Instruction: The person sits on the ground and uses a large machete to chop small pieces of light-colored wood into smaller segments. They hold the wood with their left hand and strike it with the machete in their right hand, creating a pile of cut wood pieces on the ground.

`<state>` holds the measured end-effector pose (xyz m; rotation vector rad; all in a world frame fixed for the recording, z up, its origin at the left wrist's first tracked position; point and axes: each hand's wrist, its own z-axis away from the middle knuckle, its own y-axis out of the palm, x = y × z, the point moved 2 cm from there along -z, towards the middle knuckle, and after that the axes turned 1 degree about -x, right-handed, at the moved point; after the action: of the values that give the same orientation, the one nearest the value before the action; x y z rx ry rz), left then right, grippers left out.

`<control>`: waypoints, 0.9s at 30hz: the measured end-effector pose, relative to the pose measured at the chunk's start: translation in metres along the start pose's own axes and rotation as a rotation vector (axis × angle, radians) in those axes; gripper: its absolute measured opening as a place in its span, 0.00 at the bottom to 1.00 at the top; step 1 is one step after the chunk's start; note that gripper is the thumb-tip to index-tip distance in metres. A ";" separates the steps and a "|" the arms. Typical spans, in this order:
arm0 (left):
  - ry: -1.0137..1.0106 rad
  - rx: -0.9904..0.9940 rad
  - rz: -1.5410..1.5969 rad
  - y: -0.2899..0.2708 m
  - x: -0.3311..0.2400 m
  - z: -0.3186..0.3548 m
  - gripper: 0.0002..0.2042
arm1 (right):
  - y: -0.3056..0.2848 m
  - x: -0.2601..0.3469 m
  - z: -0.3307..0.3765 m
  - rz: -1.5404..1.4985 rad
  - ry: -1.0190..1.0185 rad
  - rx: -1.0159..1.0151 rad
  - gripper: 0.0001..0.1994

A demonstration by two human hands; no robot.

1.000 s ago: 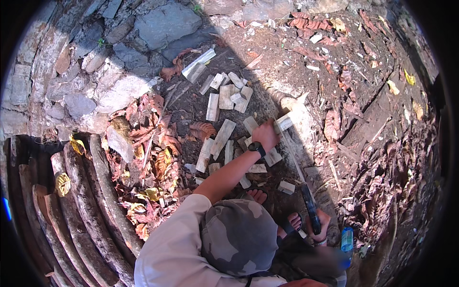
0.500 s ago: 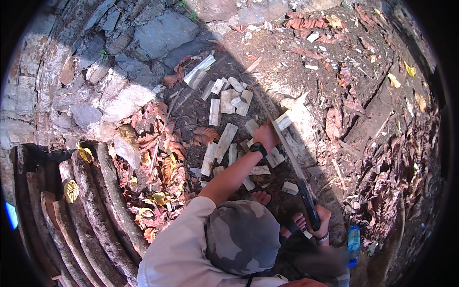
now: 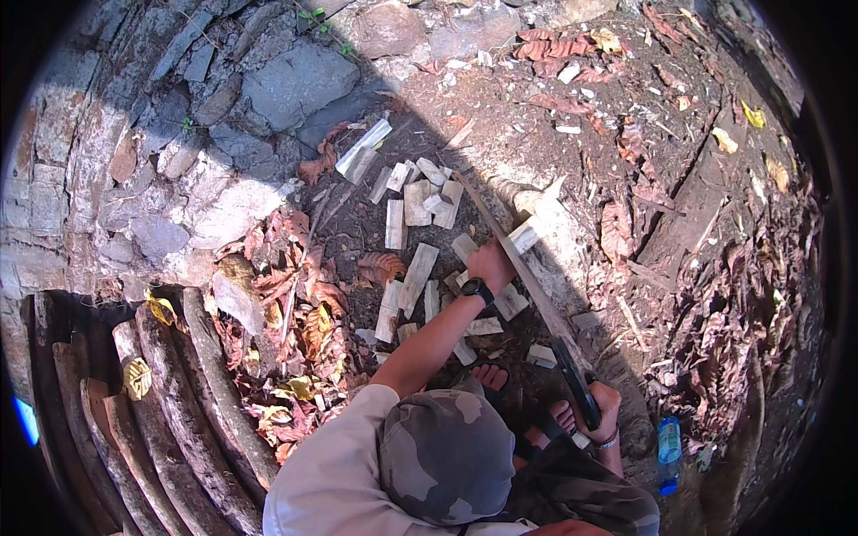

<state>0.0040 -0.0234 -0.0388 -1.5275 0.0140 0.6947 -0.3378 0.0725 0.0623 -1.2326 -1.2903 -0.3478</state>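
Observation:
My right hand (image 3: 606, 404) is closed around the black handle of a handsaw (image 3: 529, 284), whose long, narrow blade slants up and away to the left. No teeth can be made out. Close against the blade's left side, my left hand (image 3: 490, 264), with a dark watch on the wrist, grips a pale wood piece (image 3: 527, 234). That piece's lit end sticks out past the blade on the right. Several short cut wood blocks (image 3: 416, 277) lie around my left hand. Farther off is another cluster of blocks (image 3: 418, 204).
Thick log poles (image 3: 192, 393) lie at the lower left beside dry leaves (image 3: 317, 322). A stone wall (image 3: 295, 80) rises at the upper left. A blue-tinted plastic bottle (image 3: 668, 456) is right of my right hand. My sandalled feet (image 3: 490, 375) are near the blocks.
The whole view has shifted and turned slightly. Both hands keep their grips, and the saw stays at nearly the same place against the wood piece.

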 end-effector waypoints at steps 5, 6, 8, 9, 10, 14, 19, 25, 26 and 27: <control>0.000 0.050 0.007 0.004 -0.008 0.009 0.21 | -0.009 0.005 0.024 0.013 0.049 -0.023 0.12; -0.027 0.059 0.010 0.003 -0.009 0.009 0.21 | -0.009 0.007 0.021 0.000 0.057 -0.018 0.12; -0.082 0.077 0.017 -0.001 -0.009 0.005 0.23 | -0.007 0.009 0.011 -0.027 0.073 -0.009 0.12; -0.092 0.061 0.016 -0.003 -0.007 0.001 0.23 | -0.005 0.013 0.002 -0.031 0.046 -0.002 0.10; -0.105 0.049 0.013 -0.004 -0.001 0.000 0.24 | -0.003 0.019 -0.007 -0.037 0.023 0.007 0.08; -0.122 0.092 -0.018 -0.009 -0.009 -0.002 0.23 | -0.007 0.025 -0.010 -0.056 0.041 0.013 0.05; -0.092 0.046 0.013 -0.004 0.002 0.000 0.22 | -0.007 0.027 0.002 -0.028 0.025 0.014 0.05; -0.078 0.005 0.015 -0.006 -0.007 -0.003 0.20 | -0.009 0.008 0.027 -0.071 0.094 -0.023 0.09; -0.075 0.005 0.012 -0.007 -0.009 -0.002 0.20 | -0.005 0.005 0.023 -0.087 0.099 -0.021 0.10; -0.040 0.017 0.010 -0.006 -0.009 0.001 0.19 | -0.001 0.003 0.018 -0.107 0.105 -0.018 0.10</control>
<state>-0.0015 -0.0257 -0.0297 -1.4979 -0.0023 0.7309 -0.3471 0.0888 0.0619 -1.1483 -1.2671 -0.4957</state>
